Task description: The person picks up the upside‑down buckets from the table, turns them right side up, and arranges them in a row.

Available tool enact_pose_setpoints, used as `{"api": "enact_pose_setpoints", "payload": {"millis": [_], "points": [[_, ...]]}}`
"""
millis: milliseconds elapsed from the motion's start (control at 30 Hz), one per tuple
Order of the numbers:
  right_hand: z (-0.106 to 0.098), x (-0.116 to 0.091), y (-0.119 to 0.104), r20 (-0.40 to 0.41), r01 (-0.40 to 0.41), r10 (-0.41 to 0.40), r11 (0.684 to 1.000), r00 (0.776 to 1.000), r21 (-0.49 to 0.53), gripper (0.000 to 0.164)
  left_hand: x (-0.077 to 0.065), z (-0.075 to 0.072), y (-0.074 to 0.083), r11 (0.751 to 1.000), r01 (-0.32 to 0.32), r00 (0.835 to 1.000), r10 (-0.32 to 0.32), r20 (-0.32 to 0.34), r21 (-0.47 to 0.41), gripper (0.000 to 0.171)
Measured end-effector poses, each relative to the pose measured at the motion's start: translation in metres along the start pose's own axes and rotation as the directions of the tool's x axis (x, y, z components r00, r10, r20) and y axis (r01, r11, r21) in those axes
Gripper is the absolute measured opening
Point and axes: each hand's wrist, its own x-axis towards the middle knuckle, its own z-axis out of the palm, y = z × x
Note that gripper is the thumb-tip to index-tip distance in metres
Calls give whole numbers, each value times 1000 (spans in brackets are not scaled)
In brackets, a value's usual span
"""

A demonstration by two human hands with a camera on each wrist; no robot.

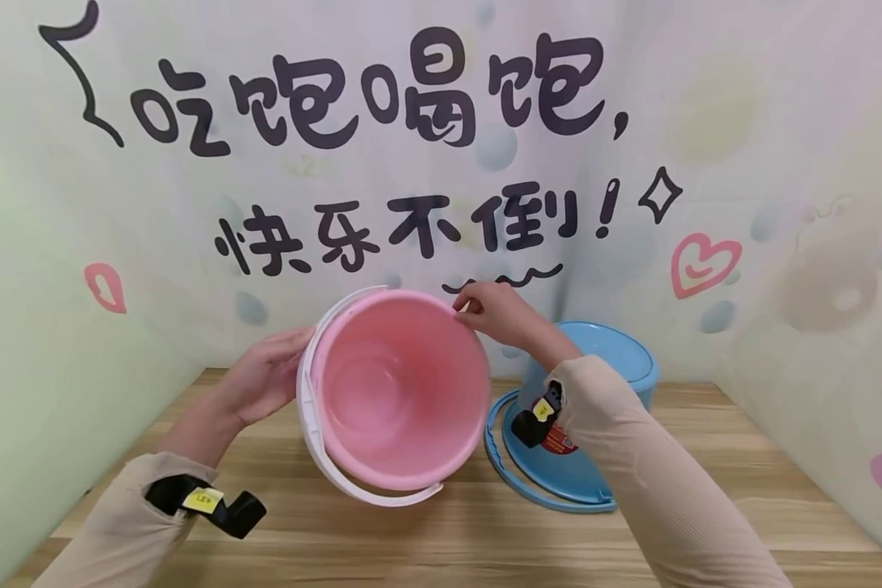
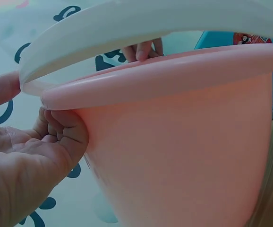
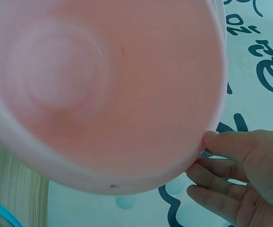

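A pink bucket [image 1: 441,367] is tilted so that its mouth faces the head camera and its inside shows. Its white handle [image 1: 312,425] hangs round the left and lower side of the rim. My left hand [image 1: 268,376] grips the rim at the left; in the left wrist view its curled fingers [image 2: 63,127] sit under the lip while the thumb touches the handle. At the upper right, my right hand [image 1: 503,314] pinches the rim. The right wrist view shows that thumb [image 3: 226,142] on the lip and a small dark mark on the rim.
Behind my right forearm a blue bucket [image 1: 610,351] stands upside down on the wooden table [image 1: 470,539], its handle [image 1: 514,482] lying round the wide rim. A red label is on its side. Printed cloth walls [image 1: 382,180] enclose the table at the back and sides.
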Motion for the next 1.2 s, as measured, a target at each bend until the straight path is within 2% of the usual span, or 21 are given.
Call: {"api": "enact_pose_setpoints", "payload": {"millis": [233, 400, 533, 633, 733, 833, 933, 1033, 1133, 1200], "points": [[2, -15, 8, 30, 12, -14, 999, 999, 52, 21, -6, -1, 0, 994, -32, 999, 32, -4, -109, 42], [7, -23, 12, 21, 32, -34, 997, 999, 74, 29, -10, -2, 1, 983, -39, 999, 35, -25, -179, 45], [11, -33, 19, 23, 43, -48, 985, 999, 168, 35, -12, -2, 2, 978, -25, 999, 15, -50, -206, 48], [13, -41, 23, 33, 32, -44, 953, 999, 300, 39, -14, -2, 3, 970, -20, 997, 1, -79, -242, 48], [16, -47, 26, 25, 30, -44, 907, 999, 421, 40, -15, -3, 2, 953, -24, 995, -8, -104, -301, 47], [17, -52, 29, -7, 39, -41, 870, 999, 491, 41, -15, -4, 0, 930, -39, 993, -5, -118, -366, 46], [18, -54, 29, -42, 15, 10, 836, 999, 549, 39, -14, -7, -4, 898, -67, 993, 19, -115, -434, 45], [17, -53, 26, -66, -29, 81, 818, 995, 574, 37, -13, -9, -8, 866, -85, 994, 42, -99, -493, 45], [18, -50, 22, -68, -93, 165, 798, 984, 596, 35, -11, -12, -12, 852, -84, 994, 37, -100, -517, 43], [18, -47, 21, -62, -133, 216, 778, 975, 614, 34, -9, -14, -14, 849, -68, 994, 10, -113, -524, 41]]}}
